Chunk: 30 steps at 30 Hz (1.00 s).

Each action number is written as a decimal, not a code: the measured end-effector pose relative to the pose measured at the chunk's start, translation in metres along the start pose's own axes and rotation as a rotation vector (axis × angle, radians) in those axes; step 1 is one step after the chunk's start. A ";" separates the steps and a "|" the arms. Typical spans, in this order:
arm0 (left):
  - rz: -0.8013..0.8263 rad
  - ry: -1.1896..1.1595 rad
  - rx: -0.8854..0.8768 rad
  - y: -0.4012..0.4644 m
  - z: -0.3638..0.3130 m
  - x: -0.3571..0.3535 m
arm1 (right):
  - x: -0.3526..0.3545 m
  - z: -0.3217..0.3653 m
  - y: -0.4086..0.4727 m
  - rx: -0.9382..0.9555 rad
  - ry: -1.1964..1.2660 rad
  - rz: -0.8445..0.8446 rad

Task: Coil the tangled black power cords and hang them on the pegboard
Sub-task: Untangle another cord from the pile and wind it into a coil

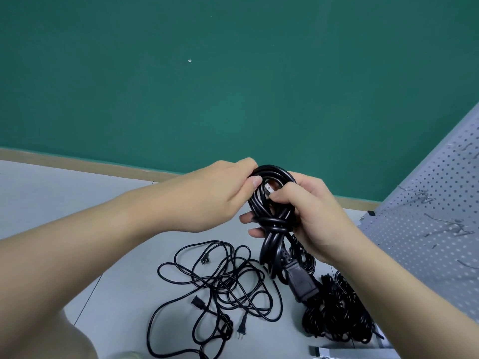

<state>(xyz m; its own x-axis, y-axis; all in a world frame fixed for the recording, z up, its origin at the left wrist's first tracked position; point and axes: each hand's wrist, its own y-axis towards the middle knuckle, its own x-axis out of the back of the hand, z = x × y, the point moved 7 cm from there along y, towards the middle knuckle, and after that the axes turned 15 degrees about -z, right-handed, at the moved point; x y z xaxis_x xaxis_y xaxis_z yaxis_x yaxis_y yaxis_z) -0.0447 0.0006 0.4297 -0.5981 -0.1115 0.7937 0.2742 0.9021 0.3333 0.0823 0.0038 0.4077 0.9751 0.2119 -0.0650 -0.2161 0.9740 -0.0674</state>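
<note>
Even, soft light, moderately bright; no glare, shadows faint. Wide-angle bend: floor [77, 193] edge tilts, arms stretch toward 7 and 5 o'clock. Slightly soft all over.

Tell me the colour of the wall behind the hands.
Dark green wall, plain and unpatterned, seen clearly in the head view.

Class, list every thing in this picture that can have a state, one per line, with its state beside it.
Thick cord: coiled, knotted at the middle, held up in both hands.
Left hand: grips the coil's top.
Right hand: grips the coil's side.
Thin cords: tangled, loose on the floor.
Cord pile: bunched on the floor.
Pegboard: hooks bare.
</note>
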 end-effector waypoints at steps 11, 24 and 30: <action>0.047 -0.128 0.037 -0.006 0.000 -0.005 | 0.000 -0.002 -0.006 0.011 0.038 -0.044; -0.001 -0.183 0.068 -0.006 -0.002 -0.003 | -0.005 -0.002 -0.006 -0.027 0.026 0.007; -0.017 -0.214 0.055 -0.005 -0.002 0.000 | -0.004 -0.001 -0.004 -0.028 0.060 0.028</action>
<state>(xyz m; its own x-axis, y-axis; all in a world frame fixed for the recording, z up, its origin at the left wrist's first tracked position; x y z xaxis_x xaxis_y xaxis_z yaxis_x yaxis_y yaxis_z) -0.0447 -0.0049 0.4295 -0.7503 -0.0408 0.6599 0.2248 0.9228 0.3127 0.0796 -0.0009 0.4070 0.9641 0.2333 -0.1266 -0.2457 0.9649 -0.0929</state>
